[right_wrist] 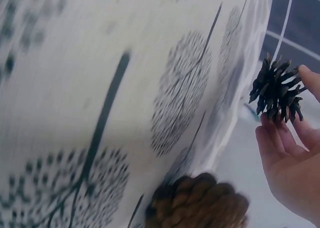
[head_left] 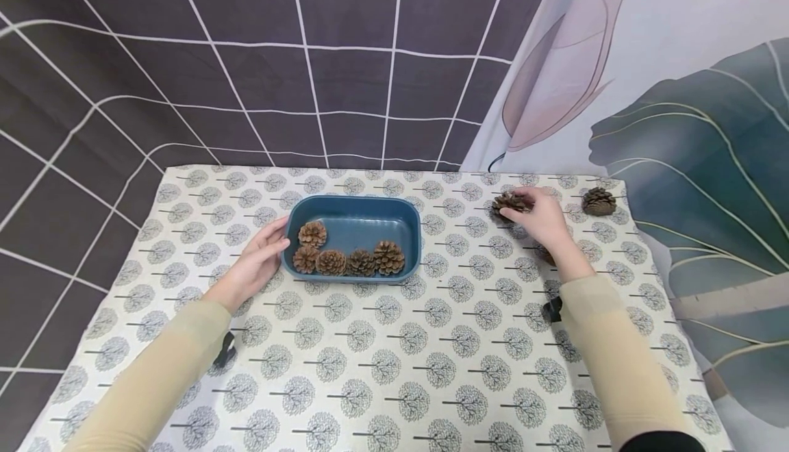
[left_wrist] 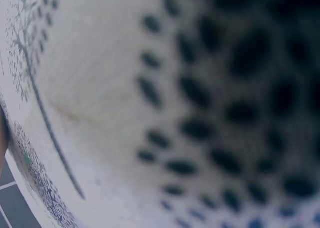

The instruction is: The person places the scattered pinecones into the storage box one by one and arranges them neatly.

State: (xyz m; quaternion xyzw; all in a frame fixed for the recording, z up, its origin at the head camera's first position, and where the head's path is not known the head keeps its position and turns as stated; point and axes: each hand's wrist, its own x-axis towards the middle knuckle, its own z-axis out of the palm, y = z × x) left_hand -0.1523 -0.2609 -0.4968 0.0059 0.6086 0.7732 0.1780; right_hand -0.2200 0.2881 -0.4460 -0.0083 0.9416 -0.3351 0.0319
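Observation:
My right hand (head_left: 544, 218) pinches a pine cone (head_left: 509, 205) between thumb and fingers, over the right part of the table. The right wrist view shows this dark, spread-scaled cone (right_wrist: 277, 90) at the fingertips. A brown pine cone (right_wrist: 200, 203) lies lower in that view; seen from the head, a cone (head_left: 546, 255) is mostly hidden under my right wrist. My left hand (head_left: 259, 260) touches the left side of a blue rectangular dish (head_left: 414, 233), fingers fairly straight along its wall. Inside, several pine cones (head_left: 331, 262) line the near side and left end.
Another pine cone (head_left: 599, 201) sits near the table's back right corner. A tree-print cloth (head_left: 382, 370) covers the table. Behind stands a dark wall with white grid lines (head_left: 345, 82), and a leaf-patterned curtain (head_left: 709, 130) hangs at the right. The left wrist view holds only blurred cloth.

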